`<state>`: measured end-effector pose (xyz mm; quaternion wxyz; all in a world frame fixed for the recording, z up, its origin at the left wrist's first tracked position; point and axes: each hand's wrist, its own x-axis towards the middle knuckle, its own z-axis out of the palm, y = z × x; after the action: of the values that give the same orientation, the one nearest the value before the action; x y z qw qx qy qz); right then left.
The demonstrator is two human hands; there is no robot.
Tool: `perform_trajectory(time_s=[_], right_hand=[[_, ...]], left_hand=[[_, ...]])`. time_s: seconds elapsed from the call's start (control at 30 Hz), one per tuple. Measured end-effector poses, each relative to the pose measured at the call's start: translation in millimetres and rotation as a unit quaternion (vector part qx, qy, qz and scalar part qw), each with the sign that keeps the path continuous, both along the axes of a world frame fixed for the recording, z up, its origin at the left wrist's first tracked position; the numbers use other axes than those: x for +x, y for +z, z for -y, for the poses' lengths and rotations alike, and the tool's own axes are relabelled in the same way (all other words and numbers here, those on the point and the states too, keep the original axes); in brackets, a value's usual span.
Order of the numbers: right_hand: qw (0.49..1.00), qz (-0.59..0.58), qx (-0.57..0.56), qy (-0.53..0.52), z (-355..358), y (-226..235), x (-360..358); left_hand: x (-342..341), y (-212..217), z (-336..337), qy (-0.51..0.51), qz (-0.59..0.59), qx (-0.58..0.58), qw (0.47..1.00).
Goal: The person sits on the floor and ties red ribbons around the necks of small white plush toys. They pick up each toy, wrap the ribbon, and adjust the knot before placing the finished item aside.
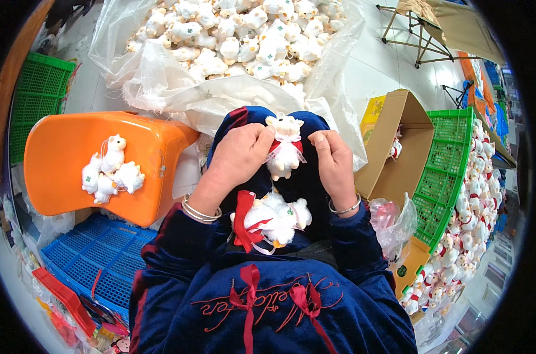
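A small white plush animal (284,144) stands upright between my hands at my knees, with a red scarf and a sheer pale ribbon bow round its neck. My left hand (235,159) is closed at its left side, thumb and finger pinching by the scarf. My right hand (337,165) is pinched shut just right of the toy; whatever it holds is too small to make out. On my lap lie more white plush animals (274,215), touching red fabric strips (243,221) and a loose pale ribbon (262,248).
Ahead, a clear plastic sheet (162,88) holds a heap of white plush animals (238,35). At left, several sit on an orange stool (50,159) above a blue crate (97,253). At right are a cardboard box (395,147) and a green crate (442,171) beside many scarfed toys (468,218).
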<state>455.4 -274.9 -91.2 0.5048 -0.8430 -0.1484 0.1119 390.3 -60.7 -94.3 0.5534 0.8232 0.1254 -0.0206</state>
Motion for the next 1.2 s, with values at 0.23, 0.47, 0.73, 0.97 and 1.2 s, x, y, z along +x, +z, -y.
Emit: perform_trajectory(time_s=[0.23,0.47,0.73,0.97,1.2], right_hand=[[0.985,-0.112,-0.127,0.042,-25,17,12],[0.988,-0.123,-0.084,0.04,-25,11,11],[0.969,-0.224,-0.102,-0.004,-41,42,9],[0.992,0.051,-0.118,0.0,-40,6,-9],[0.994,-0.091,0.065,-0.019,-16,-3,-30]], left_hand=[[27,24,0,-0.067,-0.152,0.08,0.983],[19,5,9,-0.004,-0.099,-0.01,0.995],[14,16,8,-0.013,-0.12,-0.089,0.989],[-1,-6,8,-0.004,-0.06,-0.118,0.991],[-21,-19,15,0.015,0.007,-0.175,0.984]])
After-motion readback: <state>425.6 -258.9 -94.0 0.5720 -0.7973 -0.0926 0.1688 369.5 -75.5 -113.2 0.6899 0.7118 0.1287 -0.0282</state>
